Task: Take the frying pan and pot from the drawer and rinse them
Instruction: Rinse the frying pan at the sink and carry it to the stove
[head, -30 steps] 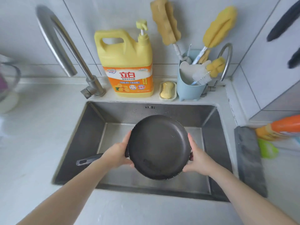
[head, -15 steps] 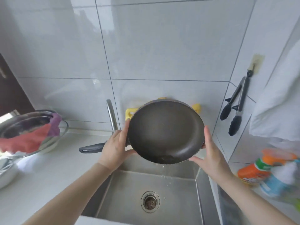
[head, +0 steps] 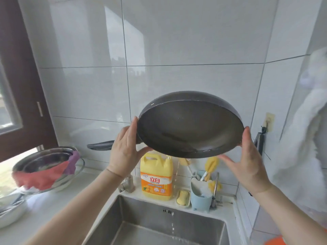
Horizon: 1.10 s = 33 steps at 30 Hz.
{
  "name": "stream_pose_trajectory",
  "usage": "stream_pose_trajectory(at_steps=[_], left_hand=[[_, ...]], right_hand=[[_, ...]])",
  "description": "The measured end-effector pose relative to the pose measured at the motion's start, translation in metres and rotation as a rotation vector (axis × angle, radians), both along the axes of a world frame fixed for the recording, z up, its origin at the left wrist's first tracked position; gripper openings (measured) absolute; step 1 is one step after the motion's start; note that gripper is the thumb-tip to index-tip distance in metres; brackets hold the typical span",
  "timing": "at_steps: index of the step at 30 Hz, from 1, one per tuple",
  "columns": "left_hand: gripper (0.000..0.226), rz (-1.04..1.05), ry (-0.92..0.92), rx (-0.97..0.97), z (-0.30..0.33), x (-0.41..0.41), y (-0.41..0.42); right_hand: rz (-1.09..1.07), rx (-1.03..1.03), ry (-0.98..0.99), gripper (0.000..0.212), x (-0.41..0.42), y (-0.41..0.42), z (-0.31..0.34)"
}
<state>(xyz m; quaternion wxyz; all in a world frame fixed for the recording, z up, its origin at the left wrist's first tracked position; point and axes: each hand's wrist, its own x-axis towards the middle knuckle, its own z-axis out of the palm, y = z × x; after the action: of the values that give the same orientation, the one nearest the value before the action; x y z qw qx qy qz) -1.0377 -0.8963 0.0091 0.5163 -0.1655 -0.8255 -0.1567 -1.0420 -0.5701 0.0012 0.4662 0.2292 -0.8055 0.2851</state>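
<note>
The frying pan (head: pixel 190 127) is up in the air above the sink (head: pixel 141 220), tipped so its inside faces the person. The left hand (head: pixel 123 152) presses flat on the pan's left rim, by the handle (head: pixel 100 145) that sticks out to the left. The right hand (head: pixel 245 156) cups the right rim with spread fingers. Both hands squeeze the pan between them. It is probably tilted like this so water runs off, and drops do fall into the sink below. The dish soap jug (head: pixel 156 175) stands on the sink's back edge, under the pan. No pot can be seen for sure.
</note>
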Motion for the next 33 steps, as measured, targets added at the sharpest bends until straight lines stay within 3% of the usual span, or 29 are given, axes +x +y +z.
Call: stream_pose_trajectory(at_steps=[6, 16, 21, 23, 25, 29, 33], left_hand=[[0.107, 0.014, 0.038, -0.002, 0.011, -0.001, 0.005], [0.113, -0.023, -0.055, -0.031, 0.008, -0.025, -0.008], [0.123, -0.085, -0.042, -0.069, 0.007, -0.033, -0.009], [0.126, -0.100, -0.097, -0.089, 0.007, -0.035, -0.012], [0.131, -0.114, -0.295, -0.090, 0.010, -0.038, -0.012], [0.126, -0.325, -1.117, -0.003, 0.014, -0.046, -0.022], [0.097, -0.407, -1.485, -0.100, -0.005, -0.049, -0.037]], right_hand=[[-0.047, 0.044, 0.083, 0.114, -0.005, 0.003, 0.010], [-0.013, 0.079, 0.114, 0.121, -0.011, -0.002, -0.001], [-0.068, 0.057, 0.004, 0.127, -0.008, -0.004, -0.003], [-0.030, 0.038, -0.164, 0.135, -0.002, -0.006, 0.003], [0.021, 0.022, -0.423, 0.136, 0.000, -0.004, 0.009], [0.211, 0.047, -0.873, 0.131, -0.001, 0.004, 0.013], [0.400, -0.065, -1.184, 0.106, 0.006, 0.001, -0.015]])
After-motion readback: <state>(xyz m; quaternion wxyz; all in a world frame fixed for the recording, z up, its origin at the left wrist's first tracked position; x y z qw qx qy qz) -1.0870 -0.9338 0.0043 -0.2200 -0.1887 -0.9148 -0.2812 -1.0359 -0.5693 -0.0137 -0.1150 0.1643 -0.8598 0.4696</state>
